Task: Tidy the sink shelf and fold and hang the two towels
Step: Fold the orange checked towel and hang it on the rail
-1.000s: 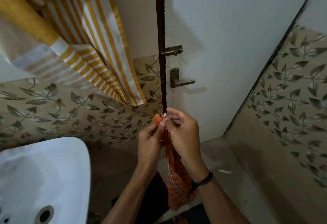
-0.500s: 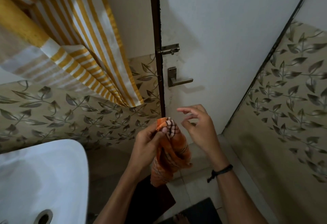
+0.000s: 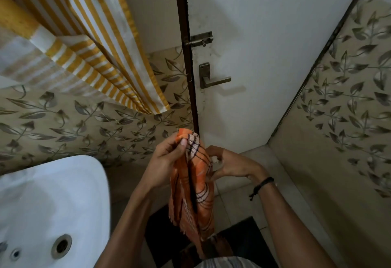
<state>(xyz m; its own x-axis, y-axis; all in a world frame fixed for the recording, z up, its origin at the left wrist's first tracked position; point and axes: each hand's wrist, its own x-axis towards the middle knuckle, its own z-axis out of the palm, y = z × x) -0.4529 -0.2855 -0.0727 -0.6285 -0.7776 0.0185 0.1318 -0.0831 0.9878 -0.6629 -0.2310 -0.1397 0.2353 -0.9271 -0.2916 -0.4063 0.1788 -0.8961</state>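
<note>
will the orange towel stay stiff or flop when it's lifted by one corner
Probably floppy: the orange towel hangs limp in folds from the left hand. Likely light, since a pinch at its top carries it.

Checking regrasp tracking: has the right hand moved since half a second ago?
Yes. Judged against the door handle, the right hand has dropped lower and shifted left, onto the side edge of the orange towel, below the left hand.

Both our forearms reach forward, close together. Our left hand pinches the top of the orange checked towel between thumb and fingers. Our right hand, slightly lower, curls thumb and fingers onto the towel's side edge.
</note>
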